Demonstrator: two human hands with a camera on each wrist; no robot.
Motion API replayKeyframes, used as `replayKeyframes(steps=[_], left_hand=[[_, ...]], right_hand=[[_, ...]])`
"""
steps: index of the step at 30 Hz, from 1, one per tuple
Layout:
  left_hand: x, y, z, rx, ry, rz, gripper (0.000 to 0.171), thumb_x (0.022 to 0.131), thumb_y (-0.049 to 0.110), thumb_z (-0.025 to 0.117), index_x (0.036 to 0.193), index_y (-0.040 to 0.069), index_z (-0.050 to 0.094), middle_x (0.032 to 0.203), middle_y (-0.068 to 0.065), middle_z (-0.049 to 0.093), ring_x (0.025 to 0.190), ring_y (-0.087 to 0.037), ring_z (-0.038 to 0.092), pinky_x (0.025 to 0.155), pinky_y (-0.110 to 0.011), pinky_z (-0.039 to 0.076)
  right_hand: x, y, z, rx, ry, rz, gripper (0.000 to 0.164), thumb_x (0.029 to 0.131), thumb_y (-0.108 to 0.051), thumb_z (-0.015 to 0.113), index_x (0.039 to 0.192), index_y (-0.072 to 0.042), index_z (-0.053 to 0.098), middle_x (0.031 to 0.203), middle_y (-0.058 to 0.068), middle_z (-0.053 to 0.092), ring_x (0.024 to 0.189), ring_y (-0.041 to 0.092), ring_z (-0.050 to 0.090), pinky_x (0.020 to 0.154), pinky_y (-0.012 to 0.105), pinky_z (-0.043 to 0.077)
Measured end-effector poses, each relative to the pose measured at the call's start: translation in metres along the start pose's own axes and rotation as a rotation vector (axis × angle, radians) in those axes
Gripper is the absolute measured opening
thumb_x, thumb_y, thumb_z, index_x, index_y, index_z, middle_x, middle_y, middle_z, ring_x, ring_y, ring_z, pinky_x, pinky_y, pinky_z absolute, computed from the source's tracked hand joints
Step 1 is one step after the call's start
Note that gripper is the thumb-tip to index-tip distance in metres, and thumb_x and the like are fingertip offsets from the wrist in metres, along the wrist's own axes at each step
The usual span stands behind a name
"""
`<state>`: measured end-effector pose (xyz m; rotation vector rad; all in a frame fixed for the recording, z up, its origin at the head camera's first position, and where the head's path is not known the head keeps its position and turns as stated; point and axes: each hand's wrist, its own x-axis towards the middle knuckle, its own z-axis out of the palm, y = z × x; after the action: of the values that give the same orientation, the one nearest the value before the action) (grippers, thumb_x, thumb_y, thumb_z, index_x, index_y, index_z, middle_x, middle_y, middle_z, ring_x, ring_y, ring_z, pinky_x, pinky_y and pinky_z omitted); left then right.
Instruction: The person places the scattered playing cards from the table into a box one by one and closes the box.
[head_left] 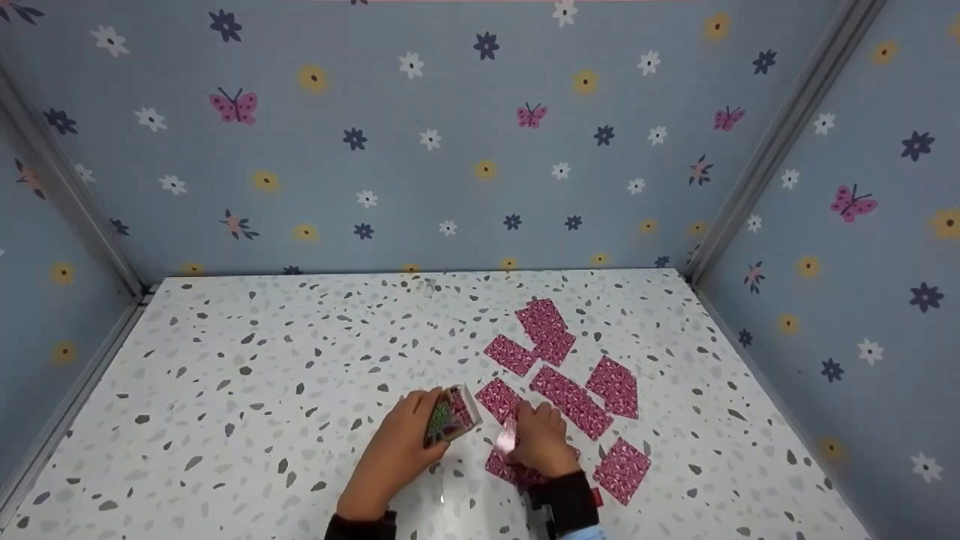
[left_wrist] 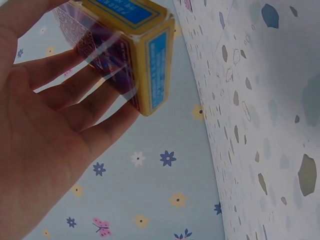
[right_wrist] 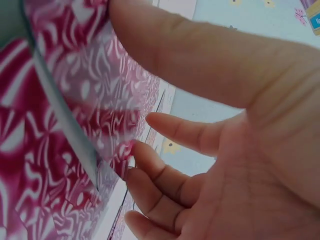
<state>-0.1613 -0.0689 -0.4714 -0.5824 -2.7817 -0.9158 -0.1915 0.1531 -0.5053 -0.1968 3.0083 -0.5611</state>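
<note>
My left hand (head_left: 405,442) grips a small playing card box (head_left: 452,416), thumb and fingers on its sides. In the head view the box's top faces up, with pink patterned cards showing inside. The left wrist view shows the box's yellow edge with blue panels (left_wrist: 158,70). To its right, my right hand (head_left: 541,441) pinches a shiny pink playing card (right_wrist: 90,65) between thumb and fingers, tilted up over the table. Beneath that hand lie more pink cards (head_left: 498,466), partly hidden by it. Another card (head_left: 496,397) lies just beyond its fingertips.
Several pink patterned cards lie spread on the speckled white table (head_left: 300,375): an overlapping group (head_left: 550,330) farther back, a row (head_left: 571,401) in the middle, and a single card (head_left: 622,471) at the right. Blue flowered panels (head_left: 450,150) enclose the back and sides.
</note>
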Motion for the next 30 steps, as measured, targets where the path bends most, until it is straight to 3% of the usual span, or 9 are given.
replayKeyframes(steps=[8,14,18,24,30], left_hand=[[-0.001,0.000,-0.001,-0.003,0.005,-0.001,0.069,0.076,0.021,0.073,0.135,0.000,0.043,0.123,-0.015,0.053,0.108,-0.026,0.054,0.093,-0.042,0.048],[-0.002,0.000,0.000,-0.006,0.001,0.002,0.070,0.076,0.021,0.074,0.135,0.000,0.043,0.122,-0.015,0.053,0.107,-0.025,0.055,0.093,-0.042,0.048],[-0.003,0.000,-0.001,-0.012,-0.002,0.005,0.070,0.076,0.020,0.074,0.135,0.000,0.043,0.121,-0.015,0.054,0.105,-0.025,0.055,0.092,-0.043,0.049],[-0.005,0.003,-0.004,0.003,0.012,0.041,0.068,0.076,0.021,0.074,0.133,-0.001,0.044,0.119,-0.015,0.054,0.105,-0.026,0.056,0.090,-0.043,0.049],[-0.007,0.010,-0.006,-0.013,-0.008,0.045,0.066,0.076,0.019,0.074,0.132,0.000,0.044,0.118,-0.014,0.053,0.104,-0.024,0.054,0.090,-0.042,0.049]], right_hand=[[-0.003,-0.001,-0.008,0.027,0.010,-0.025,0.041,0.066,-0.007,0.077,0.100,0.004,0.057,0.093,0.021,0.048,0.089,0.034,0.044,0.075,0.048,0.040],[-0.011,-0.004,-0.025,0.195,-0.037,-0.093,0.020,0.075,0.000,0.064,0.093,0.002,0.058,0.083,0.013,0.056,0.073,0.022,0.050,0.064,0.037,0.043],[-0.016,-0.010,-0.034,0.287,-0.097,-0.068,0.012,0.081,0.000,0.060,0.091,-0.003,0.054,0.077,0.004,0.054,0.067,0.015,0.046,0.059,0.030,0.040],[-0.030,-0.017,-0.052,0.296,-0.046,-0.082,0.011,0.084,-0.001,0.060,0.091,-0.004,0.053,0.072,0.000,0.049,0.063,0.011,0.043,0.055,0.024,0.038],[-0.053,-0.024,-0.082,0.361,0.021,-0.116,0.032,0.085,-0.001,0.058,0.116,-0.007,0.053,0.074,0.002,0.055,0.060,0.009,0.047,0.053,0.022,0.043]])
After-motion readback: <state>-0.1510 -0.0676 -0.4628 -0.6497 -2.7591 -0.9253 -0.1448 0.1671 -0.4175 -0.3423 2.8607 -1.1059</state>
